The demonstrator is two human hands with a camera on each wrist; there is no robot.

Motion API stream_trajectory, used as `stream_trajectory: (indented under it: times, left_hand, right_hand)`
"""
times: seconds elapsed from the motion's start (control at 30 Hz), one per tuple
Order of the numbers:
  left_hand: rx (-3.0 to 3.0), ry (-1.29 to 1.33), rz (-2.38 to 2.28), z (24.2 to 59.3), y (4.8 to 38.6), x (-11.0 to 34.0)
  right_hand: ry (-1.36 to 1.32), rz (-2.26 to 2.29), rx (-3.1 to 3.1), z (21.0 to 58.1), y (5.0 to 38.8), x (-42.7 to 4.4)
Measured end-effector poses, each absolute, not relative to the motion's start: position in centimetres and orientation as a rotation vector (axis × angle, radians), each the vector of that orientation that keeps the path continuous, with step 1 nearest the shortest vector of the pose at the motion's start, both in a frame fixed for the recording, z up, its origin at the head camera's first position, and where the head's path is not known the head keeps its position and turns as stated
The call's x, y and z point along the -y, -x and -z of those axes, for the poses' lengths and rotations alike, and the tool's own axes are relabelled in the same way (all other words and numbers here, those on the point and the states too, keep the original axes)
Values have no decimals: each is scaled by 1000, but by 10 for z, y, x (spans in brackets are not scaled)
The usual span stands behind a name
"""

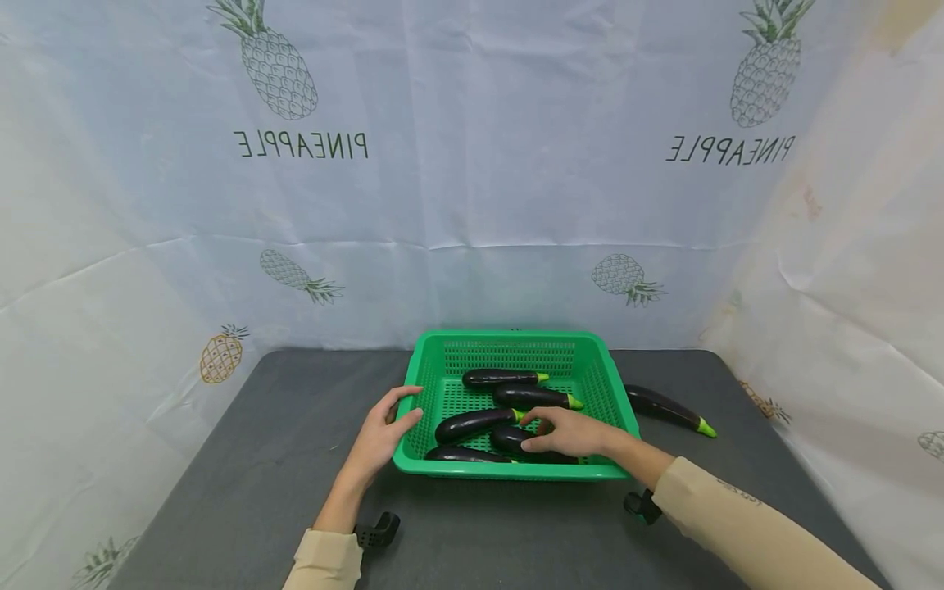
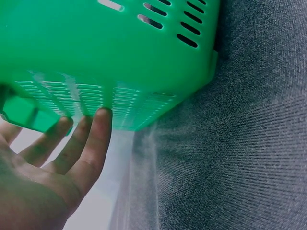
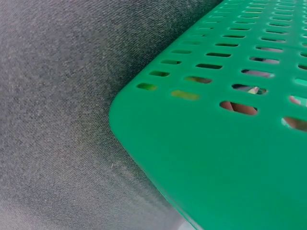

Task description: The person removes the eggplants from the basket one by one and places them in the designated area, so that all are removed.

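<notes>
A green plastic basket point(image 1: 516, 469) holds several dark purple eggplants with green stem ends. My left hand point(image 1: 378, 438) holds the basket's left rim, and in the left wrist view its fingers point(image 2: 98, 139) lie against the perforated outer wall. Reaching over the right side, my right hand point(image 1: 571, 432) has thumb and fingers about an eggplant point(image 1: 507, 440) near the basket's front. Close by lie another eggplant point(image 1: 472, 424) to its left and one point(image 1: 531, 397) behind it. The right wrist view shows the basket's outer wall point(image 3: 201, 143), which mostly hides that hand.
One eggplant point(image 1: 664, 406) lies outside, on the dark grey tabletop point(image 1: 295, 442) right of the basket. Further eggplants rest at the basket's back point(image 1: 497, 378) and front left. A white pineapple-print sheet point(image 1: 472, 205) surrounds the table's back and sides.
</notes>
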State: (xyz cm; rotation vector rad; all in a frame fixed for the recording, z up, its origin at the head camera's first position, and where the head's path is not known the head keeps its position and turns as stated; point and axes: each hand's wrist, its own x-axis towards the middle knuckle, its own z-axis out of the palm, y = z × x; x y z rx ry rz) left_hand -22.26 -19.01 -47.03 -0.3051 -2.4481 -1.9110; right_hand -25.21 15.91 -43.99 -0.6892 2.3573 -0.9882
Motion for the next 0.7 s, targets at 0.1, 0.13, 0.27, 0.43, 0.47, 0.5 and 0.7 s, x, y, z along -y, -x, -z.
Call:
stream_trajectory:
  times: [0.1, 0.13, 0.27, 0.43, 0.47, 0.5, 0.7]
  left_hand:
    - [2448, 316, 1908, 470, 222, 190]
    - [2449, 317, 1908, 470, 222, 190]
    - [2449, 318, 1902, 470, 222, 190]
    - [2457, 312, 1893, 471, 222, 190]
    - [2459, 311, 1890, 471, 222, 190]
    - [2459, 311, 1888, 471, 222, 190]
    - [2456, 314, 1882, 471, 223, 189]
  right_hand:
    - [710, 983, -2341, 440, 253, -159]
    - [715, 983, -2333, 441, 253, -158]
    - [727, 993, -2301, 442, 253, -158]
    - [744, 1008, -2290, 443, 253, -158]
    - [750, 1011, -2290, 443, 253, -158]
    - [758, 1014, -2292, 443, 253, -159]
    - [797, 1046, -2310, 442, 253, -159]
